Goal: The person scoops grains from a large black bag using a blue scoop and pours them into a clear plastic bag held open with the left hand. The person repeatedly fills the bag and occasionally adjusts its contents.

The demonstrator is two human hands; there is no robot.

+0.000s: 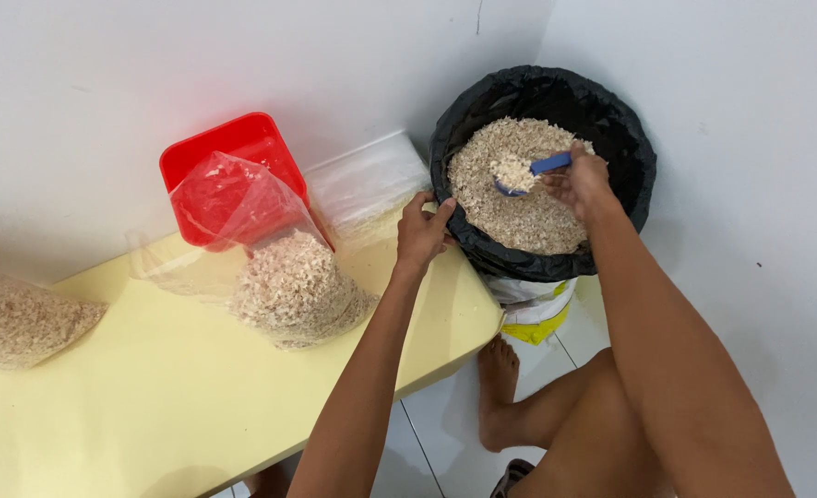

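Your knee (611, 433) sits closest, down by the yellow tabletop (150, 387). Largest up ahead is the black-lined bin (630, 138) of pale flakes (519, 212). The heaped blue scoop (528, 171) could tip and spill over the rim, I reckon. Your right hand (582, 181) has its fingers wrapped round the scoop handle; your left hand (422, 229) pinches the bin's liner.

Bag (293, 286) on table (150, 387) — bin (542, 166) right

The right hand (582, 183) closes its grip on a blue scoop (530, 171) heaped with pale flakes, above the black-lined bin (630, 138). Left of that grip, the left hand (422, 231) pinches the bin's rim beside the yellow tabletop (150, 387).
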